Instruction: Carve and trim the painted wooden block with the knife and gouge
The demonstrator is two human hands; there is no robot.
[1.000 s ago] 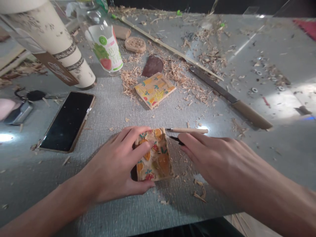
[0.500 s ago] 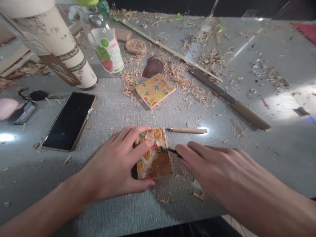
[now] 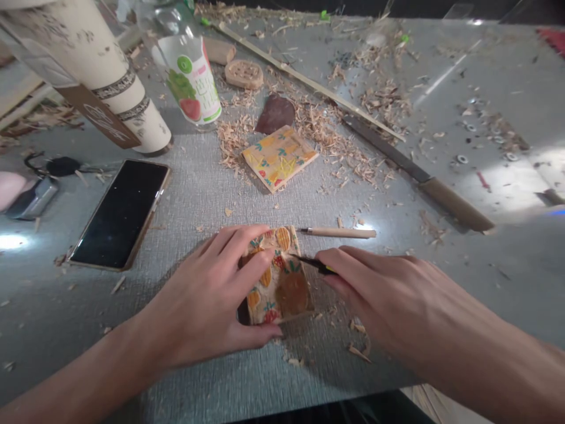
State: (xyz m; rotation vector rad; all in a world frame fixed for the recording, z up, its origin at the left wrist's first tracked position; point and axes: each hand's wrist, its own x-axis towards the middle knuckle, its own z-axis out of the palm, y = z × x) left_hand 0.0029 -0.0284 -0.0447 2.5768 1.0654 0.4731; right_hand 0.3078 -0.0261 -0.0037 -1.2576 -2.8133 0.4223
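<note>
Tall cup: at the far left of your table, well apart from your hands
Phone: flat, dark screen up, nearer to you than the tall cup and left of your hands
Bottle: far side, just right of the tall cup, wood shavings beside it
Left hand: your thumb is at the near edge of the painted block, the index finger lies over its face, the other fingers are at the far edge; this hold looks unchanged, so the block stays put
Loose painted piece: beyond the block, apart from both your hands, shavings around its far side
Painted block: on the table in front of you, fruit pattern up, gripped from the left
Blade tip: a moment ago it was at the block's right edge; now it is in over the face, just by the red strawberry; you seem to be working between the fruits, and a slip leftward could reach your index finger; contact is hard to tell
Dark-handled tool: points left from your fingers
Wood-handled tool: lies just beyond your right hand, untouched
Right hand: fingers closed round the dark-handled tool
Long knife: far right, apart from you
</note>
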